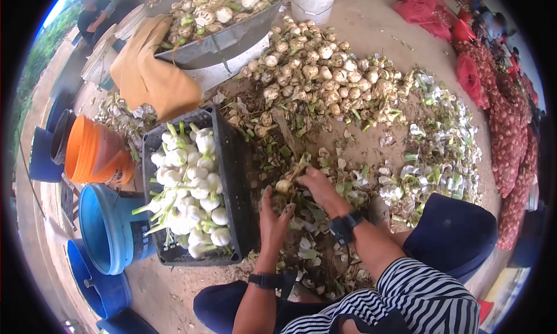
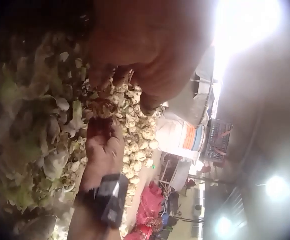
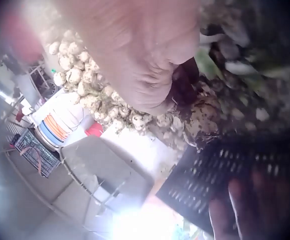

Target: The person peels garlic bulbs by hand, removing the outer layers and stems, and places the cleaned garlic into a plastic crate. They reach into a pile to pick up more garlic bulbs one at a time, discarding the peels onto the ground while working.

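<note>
My right hand (image 1: 322,189) grips a soil-stained bulb (image 1: 284,186), garlic or onion by its look, with dry leaves trailing from it. In the right wrist view, brown outer skin and roots of this bulb show just past the curled fingers. My left hand (image 1: 272,221) is close beside it, palm toward the bulb, fingers loosely extended and holding nothing. Left of it stands a black crate (image 1: 235,183) heaped with clean white bulbs (image 1: 194,186) on green stalks. Under both hands lie peeled skins and leaves (image 1: 310,253).
A large pile of unpeeled bulbs (image 1: 325,73) lies ahead, near a metal wheelbarrow (image 1: 243,29) loaded with more. Blue bucket (image 1: 107,229) and orange bucket (image 1: 96,151) stand left of the crate. White peelings (image 1: 441,142) cover ground to the right, before red mesh sacks (image 1: 505,137).
</note>
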The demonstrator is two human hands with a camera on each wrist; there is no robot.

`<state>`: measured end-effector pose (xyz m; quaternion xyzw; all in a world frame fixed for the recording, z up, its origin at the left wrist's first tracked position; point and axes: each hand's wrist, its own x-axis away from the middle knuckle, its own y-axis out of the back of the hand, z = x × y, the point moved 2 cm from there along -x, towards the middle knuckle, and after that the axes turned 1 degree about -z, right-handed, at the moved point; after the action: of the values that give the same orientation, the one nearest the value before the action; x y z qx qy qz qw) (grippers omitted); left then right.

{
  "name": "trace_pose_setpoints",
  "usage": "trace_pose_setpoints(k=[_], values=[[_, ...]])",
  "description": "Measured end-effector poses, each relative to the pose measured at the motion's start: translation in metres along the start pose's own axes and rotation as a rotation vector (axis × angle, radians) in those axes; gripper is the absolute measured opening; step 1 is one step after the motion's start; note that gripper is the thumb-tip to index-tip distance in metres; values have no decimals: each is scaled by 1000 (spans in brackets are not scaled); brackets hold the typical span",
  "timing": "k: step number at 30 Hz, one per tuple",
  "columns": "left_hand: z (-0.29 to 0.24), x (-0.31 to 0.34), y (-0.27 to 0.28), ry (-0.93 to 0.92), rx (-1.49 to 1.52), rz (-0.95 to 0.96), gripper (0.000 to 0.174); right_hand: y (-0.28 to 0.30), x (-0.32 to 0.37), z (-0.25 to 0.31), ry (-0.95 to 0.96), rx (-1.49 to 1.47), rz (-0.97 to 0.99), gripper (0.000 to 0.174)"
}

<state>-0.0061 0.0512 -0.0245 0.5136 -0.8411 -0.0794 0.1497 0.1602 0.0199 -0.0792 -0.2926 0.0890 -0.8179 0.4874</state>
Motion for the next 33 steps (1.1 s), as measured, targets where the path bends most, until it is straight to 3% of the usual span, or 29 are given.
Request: trace_pose_setpoints(k=[2, 9, 12, 13, 16, 18, 21, 23, 26, 27, 30, 33], values=[[-13, 2, 3, -140, -282, 11, 57, -19, 25, -2, 10, -13, -14, 22], [-44, 21, 5, -406, -538, 24, 47, -31, 51, 11, -15, 29, -136, 31], [-29, 11, 8, -76, 97, 166, 43, -31, 65, 29, 147, -38, -38, 32], [-23, 11, 9, 109, 545, 212, 36, -32, 71, 34, 156, -35, -55, 33], [-21, 14, 11, 427, 1126, 345, 35, -41, 97, 58, 213, 23, -79, 36], [-22, 13, 8, 414, 1095, 340, 37, -44, 108, 68, 278, 136, -53, 35], [-38, 19, 8, 319, 1032, 308, 35, -48, 117, 74, 138, -237, 22, 32], [-53, 24, 5, 269, 960, 281, 35, -42, 120, 77, 132, -169, -1, 30], [-58, 29, -3, -111, 477, 248, 43, -32, 116, 76, 156, -28, -66, 28], [-58, 28, -5, -165, 447, 262, 53, -29, 113, 75, 170, 24, -92, 28], [-74, 37, -2, -418, -103, 160, 53, -27, 111, 71, 217, -10, -123, 24], [-81, 44, -4, -585, -408, 64, 53, -27, 111, 67, 130, -68, -205, 27]])
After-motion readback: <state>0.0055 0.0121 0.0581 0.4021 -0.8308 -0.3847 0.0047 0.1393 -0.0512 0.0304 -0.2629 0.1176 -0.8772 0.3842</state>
